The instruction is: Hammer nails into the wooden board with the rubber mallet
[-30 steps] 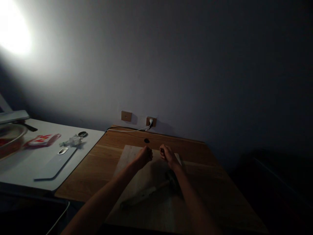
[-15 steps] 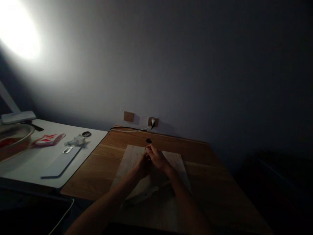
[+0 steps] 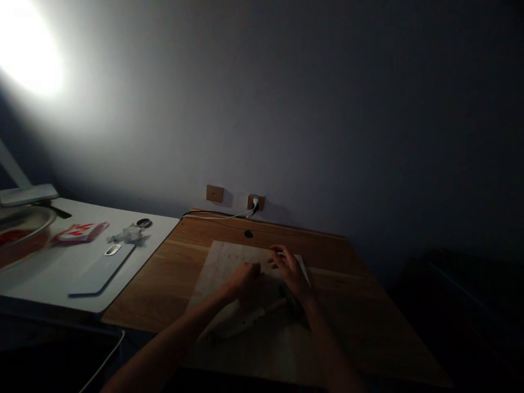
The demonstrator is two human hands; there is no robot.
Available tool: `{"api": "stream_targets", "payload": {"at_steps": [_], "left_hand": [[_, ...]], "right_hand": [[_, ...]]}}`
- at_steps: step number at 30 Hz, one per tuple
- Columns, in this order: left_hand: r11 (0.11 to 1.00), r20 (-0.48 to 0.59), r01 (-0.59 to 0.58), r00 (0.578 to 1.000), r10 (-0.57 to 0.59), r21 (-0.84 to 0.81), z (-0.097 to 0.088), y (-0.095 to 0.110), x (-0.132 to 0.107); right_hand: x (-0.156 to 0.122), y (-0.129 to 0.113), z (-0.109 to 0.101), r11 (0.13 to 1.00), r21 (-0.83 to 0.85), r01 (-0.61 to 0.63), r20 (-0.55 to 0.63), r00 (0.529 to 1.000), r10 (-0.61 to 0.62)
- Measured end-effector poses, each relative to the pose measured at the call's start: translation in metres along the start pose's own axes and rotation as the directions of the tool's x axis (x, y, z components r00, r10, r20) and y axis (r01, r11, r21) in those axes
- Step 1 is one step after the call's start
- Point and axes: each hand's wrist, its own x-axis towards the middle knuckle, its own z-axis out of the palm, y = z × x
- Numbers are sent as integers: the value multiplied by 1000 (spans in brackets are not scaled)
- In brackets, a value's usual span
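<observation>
A pale wooden board (image 3: 223,259) lies on a brown wooden table (image 3: 172,273). My left hand (image 3: 244,275) rests on the board with its fingers curled in; what it pinches, if anything, is too dark to make out. Just right of it, my right hand (image 3: 290,270) hovers over the board with fingers stretched forward and slightly apart. A hammer with a pale handle (image 3: 245,322) lies on the board under my forearms, its dark head (image 3: 289,300) beneath my right wrist.
A white table (image 3: 49,273) on the left carries a grey slab (image 3: 102,268), a red packet (image 3: 79,231), crumpled plastic (image 3: 127,234) and a bowl (image 3: 20,229). A white cable (image 3: 221,217) runs to a wall socket (image 3: 256,202). The right side is dark.
My hands came together near the far edge of the board, then drew apart again. My right hand went from closed to spread fingers; my left hand pulled back towards me.
</observation>
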Motion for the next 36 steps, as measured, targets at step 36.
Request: {"api": "stream_targets", "payload": {"at_steps": [36], "left_hand": [[534, 199, -389, 904, 379, 751, -80, 11, -114]], "right_hand": [[-146, 97, -83, 881, -384, -275, -390, 913, 115]]}}
